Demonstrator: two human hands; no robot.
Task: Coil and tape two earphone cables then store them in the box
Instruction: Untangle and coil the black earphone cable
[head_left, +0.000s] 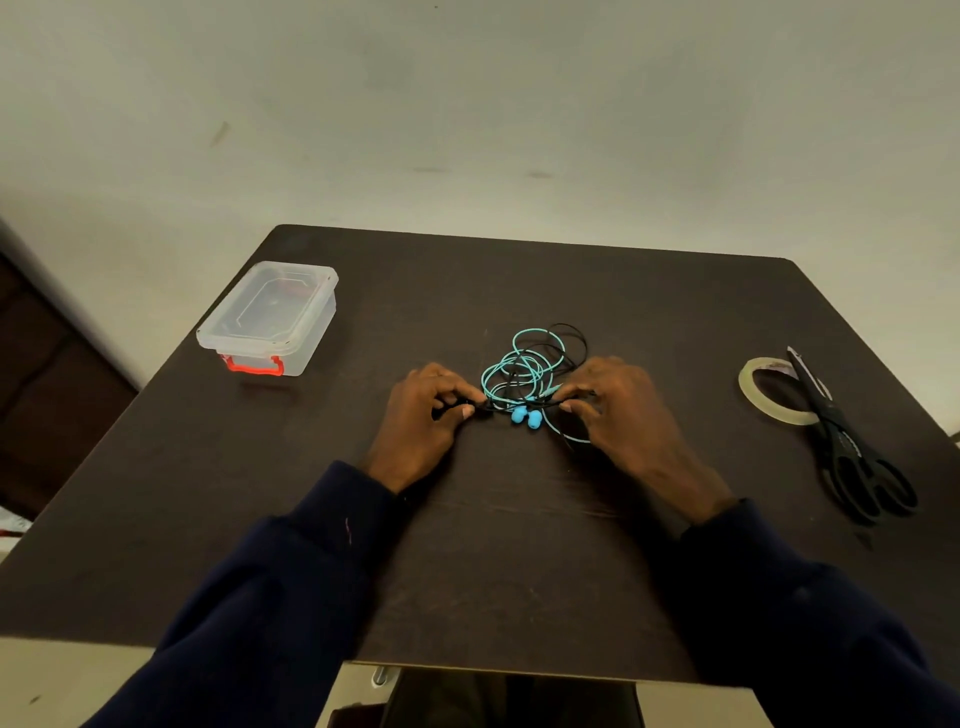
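Tangle of thin turquoise and black earphone cables (527, 366) is lying between the fingers (458, 391), left hand (415, 428) and right hand (626, 413) each pinching a strand.

Matt dark table (519, 545); clear glossy plastic box (267, 317); translucent tape roll (750, 387).

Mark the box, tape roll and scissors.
box (267, 306), head view, middle of the clear lid
tape roll (746, 389), head view, left side of the ring
scissors (839, 434), head view, just below the pivot
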